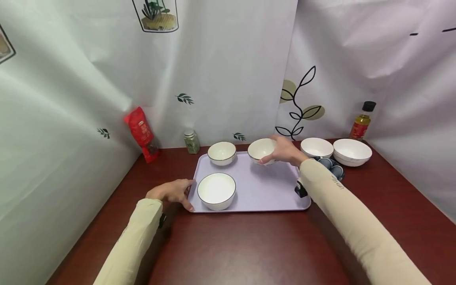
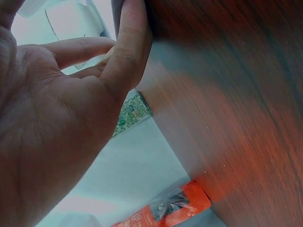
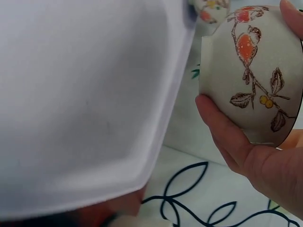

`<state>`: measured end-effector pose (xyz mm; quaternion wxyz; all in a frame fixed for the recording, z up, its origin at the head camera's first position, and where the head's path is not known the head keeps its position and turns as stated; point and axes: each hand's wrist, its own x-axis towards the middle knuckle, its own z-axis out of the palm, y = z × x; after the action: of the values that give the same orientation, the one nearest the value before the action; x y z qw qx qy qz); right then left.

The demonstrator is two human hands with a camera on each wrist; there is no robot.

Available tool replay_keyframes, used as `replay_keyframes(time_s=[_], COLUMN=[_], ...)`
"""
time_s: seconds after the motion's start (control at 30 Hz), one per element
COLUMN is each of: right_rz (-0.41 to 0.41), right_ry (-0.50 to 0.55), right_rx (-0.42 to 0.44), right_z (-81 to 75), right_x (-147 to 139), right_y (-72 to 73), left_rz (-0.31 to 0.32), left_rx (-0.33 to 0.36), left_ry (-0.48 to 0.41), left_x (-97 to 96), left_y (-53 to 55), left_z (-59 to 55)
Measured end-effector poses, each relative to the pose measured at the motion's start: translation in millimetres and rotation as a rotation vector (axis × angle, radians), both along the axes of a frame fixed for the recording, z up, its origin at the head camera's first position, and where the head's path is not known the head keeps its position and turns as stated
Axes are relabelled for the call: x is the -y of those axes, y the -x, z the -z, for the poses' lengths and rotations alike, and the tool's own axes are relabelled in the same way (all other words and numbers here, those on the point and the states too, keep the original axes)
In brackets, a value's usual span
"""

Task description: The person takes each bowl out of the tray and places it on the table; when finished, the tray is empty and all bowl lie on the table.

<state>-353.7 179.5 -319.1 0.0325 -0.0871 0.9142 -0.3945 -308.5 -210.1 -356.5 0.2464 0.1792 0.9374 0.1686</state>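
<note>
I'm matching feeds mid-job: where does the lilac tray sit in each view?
Head: the lilac tray is at the centre, with the left hand at its left edge.
Left wrist: only a sliver of the lilac tray shows, at the top, beside the left hand.
Right wrist: the lilac tray fills the left side, cut off by the frame.
Shared landmark: the white backdrop, in all three views.

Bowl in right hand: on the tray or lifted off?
Lifted off: in the right wrist view, backdrop shows between the bowl and the tray.
</note>
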Motion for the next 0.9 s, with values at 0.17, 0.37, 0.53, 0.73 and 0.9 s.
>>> replay_keyframes(time_s=[0.17, 0.37, 0.53, 0.73, 0.9], right_rz=[-0.031, -0.074, -0.098, -0.082, -0.061], right_ry=[-0.012, -0.013, -0.047, -0.112, -0.103], right_rx=[-0.022, -0.071, -0.114, -0.171, -0.189], right_z=[-8.9, -20.3, -24.8, -27.5, -20.5], right_x=[-13, -25, -39, -60, -87], right_y=[-17.0, -38.0, -60.5, -85.6, -103.9], left_rz=[0.013, 0.025, 0.003, -0.006, 0.033], left_rx=[-0.008, -0.041, -0.019, -0.018, -0.043], left_ry=[-0.01, -0.01, -0.024, -0.04, -0.046], left_x=[1.0, 3.8, 4.9, 6.7, 7.0], left_y=[-1.0, -1.0, -3.7, -4.4, -2.8], left_z=[3.8, 3.3, 5.8, 7.0, 5.9])
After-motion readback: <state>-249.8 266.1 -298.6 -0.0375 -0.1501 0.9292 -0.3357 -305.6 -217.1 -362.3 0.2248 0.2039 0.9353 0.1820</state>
